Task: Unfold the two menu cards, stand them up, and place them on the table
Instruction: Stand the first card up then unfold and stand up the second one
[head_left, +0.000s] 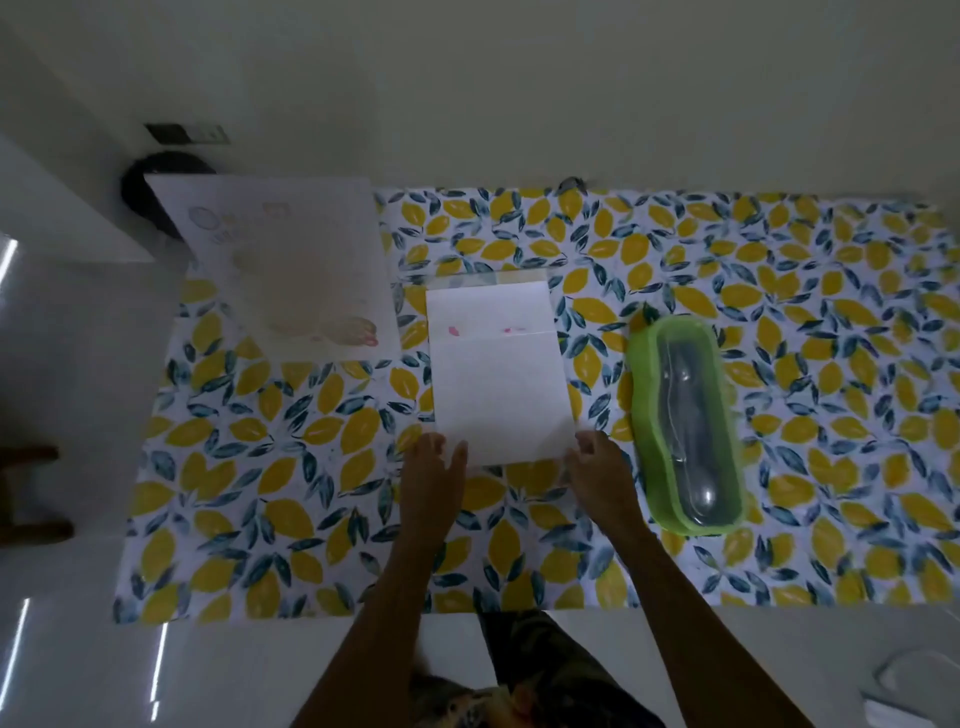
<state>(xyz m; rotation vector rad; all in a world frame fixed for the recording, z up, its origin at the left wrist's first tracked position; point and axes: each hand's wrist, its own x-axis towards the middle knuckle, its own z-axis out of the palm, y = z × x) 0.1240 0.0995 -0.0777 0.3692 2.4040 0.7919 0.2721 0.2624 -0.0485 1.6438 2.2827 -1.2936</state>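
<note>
A folded white menu card lies flat on the lemon-print tablecloth in the middle of the table, blank side up, with a fold line and faint pink marks across it. My left hand rests at its near left corner, fingers apart. At the near right corner is my right hand, fingers curled and spread, right at the card's edge. A second menu card, with a pale printed face, stands tilted at the far left of the table.
A green cutlery box with a clear lid lies lengthwise just right of the flat card. A white wall runs behind the table. A dark round object sits behind the standing card. Glossy floor lies to the left.
</note>
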